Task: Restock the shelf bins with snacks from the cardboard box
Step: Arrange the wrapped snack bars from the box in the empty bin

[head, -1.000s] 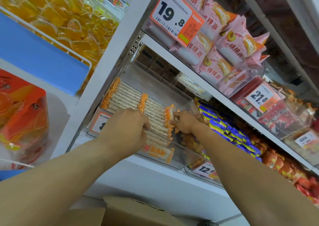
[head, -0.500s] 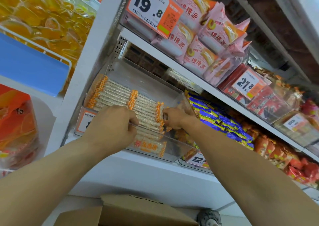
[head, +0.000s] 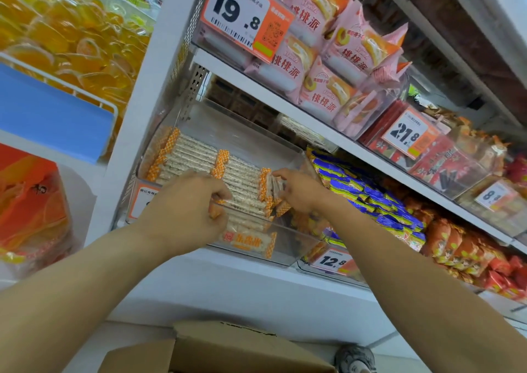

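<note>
Snacks [head: 242, 181] were what I had under both hands, long pale bars with orange checked ends, lying flat in rows in the clear bin [head: 288, 247] on the middle shelf. My left hand [head: 185, 210] sat at the bin's front edge with its fingers curled over the near bars; it looked like a grip on a bar or two, though the knuckles hid exactly how many. I judged it was there to steady the front row so nothing slid out over the low lip. My right hand [head: 296, 190] pinched the orange end of a bar at the right of the row, fingers curled round the wrapper, squaring it against the bin's side wall. Laying them flat and parallel packed them tight and kept the printed face showing through the front. The back of the bin showed bare plastic, so by my reckoning there was room for more. Just right of my bin sat the blue packs [head: 368, 196], and above them pink cakes [head: 328, 67] behind the 19.8 tag [head: 242, 13]. Down by my elbows the box [head: 222, 350] stood open, close below the shelf for the next reach.
</note>
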`<state>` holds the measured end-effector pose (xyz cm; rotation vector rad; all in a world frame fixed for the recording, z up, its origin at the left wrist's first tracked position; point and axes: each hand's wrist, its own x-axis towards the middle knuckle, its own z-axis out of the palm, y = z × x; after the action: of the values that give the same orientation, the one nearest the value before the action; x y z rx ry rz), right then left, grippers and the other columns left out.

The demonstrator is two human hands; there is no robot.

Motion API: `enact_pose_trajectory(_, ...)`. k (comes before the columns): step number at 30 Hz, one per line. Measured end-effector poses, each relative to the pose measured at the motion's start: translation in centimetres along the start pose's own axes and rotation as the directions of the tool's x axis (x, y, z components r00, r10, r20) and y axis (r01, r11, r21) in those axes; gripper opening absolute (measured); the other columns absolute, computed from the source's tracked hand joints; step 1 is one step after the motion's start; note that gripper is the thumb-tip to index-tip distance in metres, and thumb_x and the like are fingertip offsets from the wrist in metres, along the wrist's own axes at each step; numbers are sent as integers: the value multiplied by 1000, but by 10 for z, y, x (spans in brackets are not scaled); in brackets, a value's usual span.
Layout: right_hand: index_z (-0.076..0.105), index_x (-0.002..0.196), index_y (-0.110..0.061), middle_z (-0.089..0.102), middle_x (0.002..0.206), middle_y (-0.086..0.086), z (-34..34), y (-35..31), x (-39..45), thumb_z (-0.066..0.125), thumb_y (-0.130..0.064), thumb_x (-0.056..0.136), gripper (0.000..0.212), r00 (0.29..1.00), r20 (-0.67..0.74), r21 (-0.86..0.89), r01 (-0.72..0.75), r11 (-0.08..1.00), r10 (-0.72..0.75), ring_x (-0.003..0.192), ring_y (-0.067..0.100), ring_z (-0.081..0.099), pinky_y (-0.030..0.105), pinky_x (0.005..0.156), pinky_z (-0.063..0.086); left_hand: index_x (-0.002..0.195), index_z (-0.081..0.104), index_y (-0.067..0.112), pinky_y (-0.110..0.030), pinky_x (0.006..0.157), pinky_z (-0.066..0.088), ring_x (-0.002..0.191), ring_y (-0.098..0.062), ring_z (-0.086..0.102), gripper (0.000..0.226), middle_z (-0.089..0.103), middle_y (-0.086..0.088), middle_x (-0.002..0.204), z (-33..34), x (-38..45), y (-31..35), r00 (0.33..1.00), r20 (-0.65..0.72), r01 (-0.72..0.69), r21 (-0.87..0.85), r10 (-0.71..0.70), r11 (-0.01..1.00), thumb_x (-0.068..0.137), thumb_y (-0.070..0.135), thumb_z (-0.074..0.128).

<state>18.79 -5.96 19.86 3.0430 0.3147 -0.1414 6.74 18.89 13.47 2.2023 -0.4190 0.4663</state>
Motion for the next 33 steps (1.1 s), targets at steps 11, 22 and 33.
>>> enact_pose_trajectory(11, 68, 88, -13, 68, 70, -5, 57, 2, -195, 70, -16, 92, 5, 982, -133, 786, 187, 589, -134, 62, 13, 63, 18, 60, 47, 91, 73, 20, -10, 64, 42, 74, 1, 59, 11, 70, 9, 83, 67, -36, 62, 854, 502, -110, -84, 138, 990, 93, 25, 64)
enact_pose_trajectory(22, 59, 126, -23, 70, 101, -10, 289, 102, -275, 58, -42, 99, 33, 935, 356, 752, -284, 596, -4, 91, 3, 66, 31, 86, 55, 132, 57, 23, -37, 103, 49, 120, -17, 53, 49, 52, 4, 131, 232, -149, 18, 369, 883, 118, 266, -291, 957, 87, 40, 66)
enact_pose_trajectory(33, 20, 158, -22, 50, 144, 13, 361, 132, -301, 51, -48, 101, 69, 717, 675, 548, -331, 769, -173, 133, 30, 46, 27, 87, 35, 147, 39, 25, -45, 121, 25, 148, -28, 16, 77, 30, 0, 154, 337, -267, 0, 580, 729, 62, 405, -363, 912, 82, 48, 72)
